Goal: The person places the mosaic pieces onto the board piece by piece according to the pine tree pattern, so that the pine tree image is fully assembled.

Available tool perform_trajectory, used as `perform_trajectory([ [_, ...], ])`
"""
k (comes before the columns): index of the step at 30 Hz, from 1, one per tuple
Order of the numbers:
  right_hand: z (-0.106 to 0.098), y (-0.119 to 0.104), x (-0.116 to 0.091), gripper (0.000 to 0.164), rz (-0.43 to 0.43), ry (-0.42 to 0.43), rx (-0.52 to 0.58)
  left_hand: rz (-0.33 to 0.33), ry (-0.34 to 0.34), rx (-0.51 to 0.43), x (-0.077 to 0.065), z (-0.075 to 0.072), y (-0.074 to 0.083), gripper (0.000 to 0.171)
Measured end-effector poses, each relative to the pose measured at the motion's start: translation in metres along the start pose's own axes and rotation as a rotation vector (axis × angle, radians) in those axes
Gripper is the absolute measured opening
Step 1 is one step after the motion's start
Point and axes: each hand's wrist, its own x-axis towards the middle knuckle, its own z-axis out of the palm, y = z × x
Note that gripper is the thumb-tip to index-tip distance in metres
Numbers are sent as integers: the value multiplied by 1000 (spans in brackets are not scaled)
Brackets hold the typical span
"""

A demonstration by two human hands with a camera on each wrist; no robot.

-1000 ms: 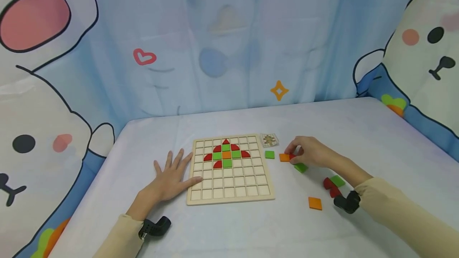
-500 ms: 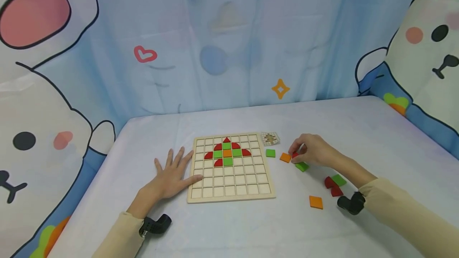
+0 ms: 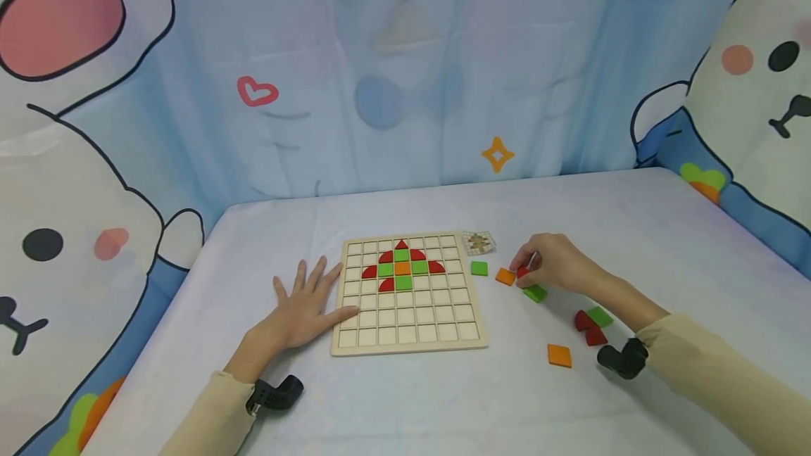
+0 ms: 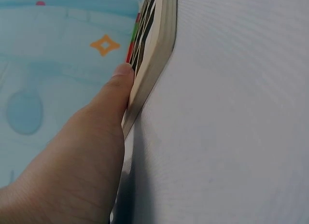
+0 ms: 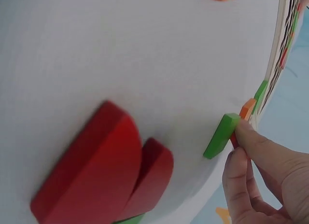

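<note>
In the head view my right hand (image 3: 557, 264) pinches a red tile (image 3: 522, 272) between thumb and fingers, and most of that tile is hidden. A green square tile (image 3: 535, 293) lies right at the thumb, and an orange square tile (image 3: 505, 276) lies just left of the fingertips. My left hand (image 3: 303, 317) lies spread with its thumb over the left border of a wooden grid board (image 3: 408, 335). Red, green and orange tiles form a pattern on the board's upper half, with an orange tile (image 3: 402, 268) at its middle. In the left wrist view the thumb (image 4: 108, 96) rests on the board's edge.
A small pattern card (image 3: 479, 243) lies at the board's upper right, above a green tile (image 3: 479, 269). Near the right wrist are two red tiles (image 3: 595, 336) and a green tile (image 3: 599, 316). Another orange tile (image 3: 560, 355) lies nearer the front. A printed curtain (image 3: 405, 125) hangs behind.
My right hand has shifted slightly right with the red tile, leaving a gap to the orange tile, which has turned a little. The left hand stays on the board. The head view has tilted slightly.
</note>
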Motion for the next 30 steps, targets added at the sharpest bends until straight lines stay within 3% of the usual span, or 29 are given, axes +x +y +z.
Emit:
perform_trajectory([
  [12,2,-16,-1,14,-74,4,-13,-9,-12,8,1,-1,0,97],
  [21,13,-42,6,15,-206,52,41,-1,-13,7,1,0,1,97],
  [30,27,-60,13,14,-285,-27,91,-3,-10,-2,0,-1,0,97],
])
